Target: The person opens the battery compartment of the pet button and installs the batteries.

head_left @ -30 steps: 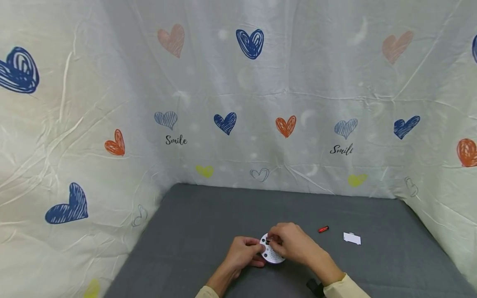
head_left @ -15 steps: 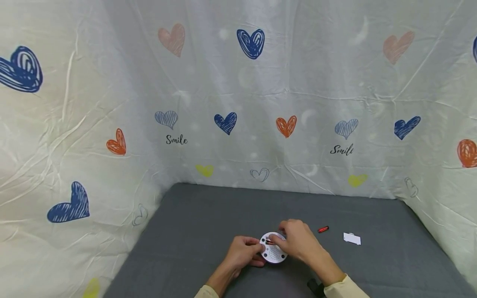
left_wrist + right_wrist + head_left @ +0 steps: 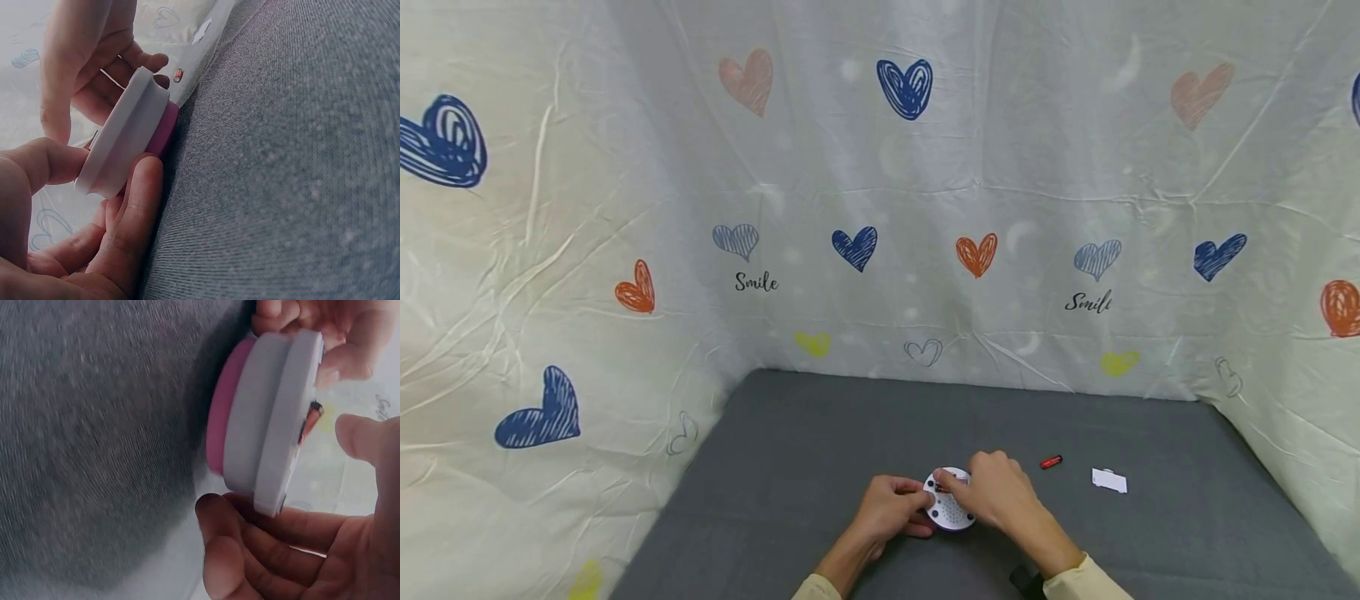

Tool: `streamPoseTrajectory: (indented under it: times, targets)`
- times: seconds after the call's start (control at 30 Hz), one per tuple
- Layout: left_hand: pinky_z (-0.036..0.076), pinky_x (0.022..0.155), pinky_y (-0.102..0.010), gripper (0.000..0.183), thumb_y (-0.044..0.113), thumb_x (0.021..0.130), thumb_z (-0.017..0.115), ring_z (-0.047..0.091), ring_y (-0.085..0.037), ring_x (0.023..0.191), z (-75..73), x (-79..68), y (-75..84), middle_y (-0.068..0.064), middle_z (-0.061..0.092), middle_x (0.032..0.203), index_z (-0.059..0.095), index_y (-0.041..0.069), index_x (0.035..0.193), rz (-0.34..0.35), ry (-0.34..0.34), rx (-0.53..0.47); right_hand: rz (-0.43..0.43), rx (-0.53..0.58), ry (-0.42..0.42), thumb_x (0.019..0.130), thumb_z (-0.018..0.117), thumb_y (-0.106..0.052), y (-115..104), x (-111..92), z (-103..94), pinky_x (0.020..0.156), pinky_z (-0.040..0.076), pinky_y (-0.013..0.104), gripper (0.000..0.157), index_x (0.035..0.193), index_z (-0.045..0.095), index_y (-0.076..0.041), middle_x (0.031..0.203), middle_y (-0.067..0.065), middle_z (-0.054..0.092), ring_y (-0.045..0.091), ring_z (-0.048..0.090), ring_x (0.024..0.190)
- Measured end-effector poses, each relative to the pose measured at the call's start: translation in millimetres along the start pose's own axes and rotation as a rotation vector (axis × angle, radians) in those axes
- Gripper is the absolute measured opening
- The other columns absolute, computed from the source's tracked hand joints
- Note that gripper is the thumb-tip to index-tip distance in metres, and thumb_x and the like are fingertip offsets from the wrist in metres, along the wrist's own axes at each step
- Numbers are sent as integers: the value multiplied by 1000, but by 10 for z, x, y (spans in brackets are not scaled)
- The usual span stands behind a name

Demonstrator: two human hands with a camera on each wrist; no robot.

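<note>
My left fingers held a round white device

They pinched it near the rim. My right fingers curved loosely at its opposite edge, thumb just off the red battery in its face. Beyond them, a loose red cell and a white plate lay on the gray tabletop.

A curtained-off booth: pale sheets printed with hearts and "Smile" lettering enclose a grey worktop on three sides.
</note>
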State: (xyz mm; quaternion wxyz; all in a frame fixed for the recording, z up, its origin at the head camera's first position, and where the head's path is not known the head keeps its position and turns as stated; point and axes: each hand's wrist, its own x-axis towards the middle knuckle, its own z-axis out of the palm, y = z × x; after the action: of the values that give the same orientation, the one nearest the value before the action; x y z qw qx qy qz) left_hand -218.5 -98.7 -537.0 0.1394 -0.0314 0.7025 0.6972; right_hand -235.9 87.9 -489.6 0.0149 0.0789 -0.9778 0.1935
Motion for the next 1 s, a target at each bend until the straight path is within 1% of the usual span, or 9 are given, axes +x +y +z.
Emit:
streamPoseTrajectory:
  times: [0.1,0.2,0.43,0.53,0.6,0.8,1.0]
  targets:
    - [65,61,-38,29,7,85,72,74,-25,67,0,3,-11,-14,72,90,65,-9,110,3,-1,3,28,-14,2,78,67,-71,-21,0,36,41,38,34,58,65,60,-15,66,3,56,19,53,55]
    - [66,61,-39,28,6,85,71,74,-27,68,2,6,-24,-13,72,90,65,-10,108,10,-7,-2,35,-25,10,76,70,-68,-27,3,66,42,39,35,55,68,61,-14,67,4,56,20,53,56]
    - [65,61,-39,27,5,85,71,74,-28,68,1,0,-39,-14,71,91,65,-9,107,11,-12,-16,41,-10,19,75,73,-65,-26,-11,103,41,38,33,53,66,60,-15,65,3,55,19,53,55]
    - [65,61,-38,27,5,84,71,74,-27,68,3,-9,-29,-15,71,91,65,-9,106,9,-12,-19,43,23,20,76,74,-62,-19,-24,103,41,37,32,50,64,60,-16,63,1,55,18,52,54]
    - [65,61,-38,29,5,84,71,74,-27,67,3,-13,-24,-15,71,92,65,-10,107,10,-12,-22,42,52,21,76,75,-60,-8,-28,101,41,36,31,47,65,62,-16,63,0,56,18,52,53]
    - [65,61,-38,29,5,84,71,74,-26,67,-3,-12,-11,-15,71,91,65,-10,108,13,-13,-24,44,128,8,77,79,-53,26,-23,80,43,39,29,38,72,70,-17,64,-3,59,15,53,55]
    - [65,61,-37,26,5,84,71,74,-25,66,-3,-13,-4,-14,71,89,66,-9,105,17,-12,-21,33,161,-10,79,78,-50,41,-25,67,42,38,29,35,72,69,-17,64,-3,59,15,52,54]
